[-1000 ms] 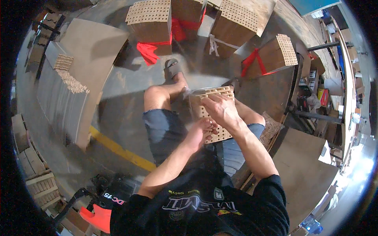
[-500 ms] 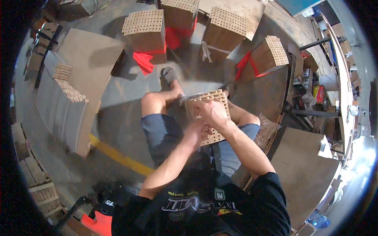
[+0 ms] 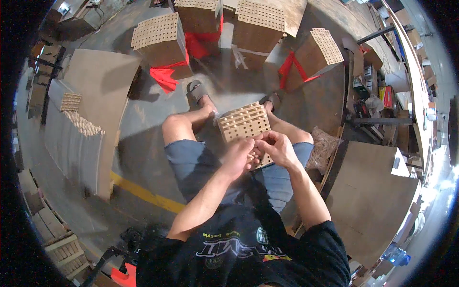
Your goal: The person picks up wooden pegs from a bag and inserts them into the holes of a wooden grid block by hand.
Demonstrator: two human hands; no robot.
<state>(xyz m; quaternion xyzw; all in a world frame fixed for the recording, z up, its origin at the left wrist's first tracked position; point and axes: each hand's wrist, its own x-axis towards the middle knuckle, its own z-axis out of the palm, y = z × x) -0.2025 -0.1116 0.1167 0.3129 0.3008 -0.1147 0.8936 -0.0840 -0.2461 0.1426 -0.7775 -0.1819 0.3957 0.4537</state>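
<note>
Head view, entry for your lap: one perforated wooden grid block (image 3: 244, 125) rests on your thighs, between your knees, its hole-covered face turned up. Against the picture half a second back, your left hand (image 3: 243, 155) and right hand (image 3: 276, 147) have drawn closer together at the block's near edge, and the block sits a little lower in the frame; your work looks centred on that near edge. Grip: both hands have fingers curled tight against the near edge, pinching something too small to make out. Count on the floor beyond your feet: four larger perforated blocks (image 3: 160, 40), three of them with red strapping (image 3: 165, 76). One pair of sandals (image 3: 196, 91) on your feet. One yellow floor line (image 3: 143, 193) at left. One stack of flat boards (image 3: 79, 143) at left, with small pieces on top.
</note>
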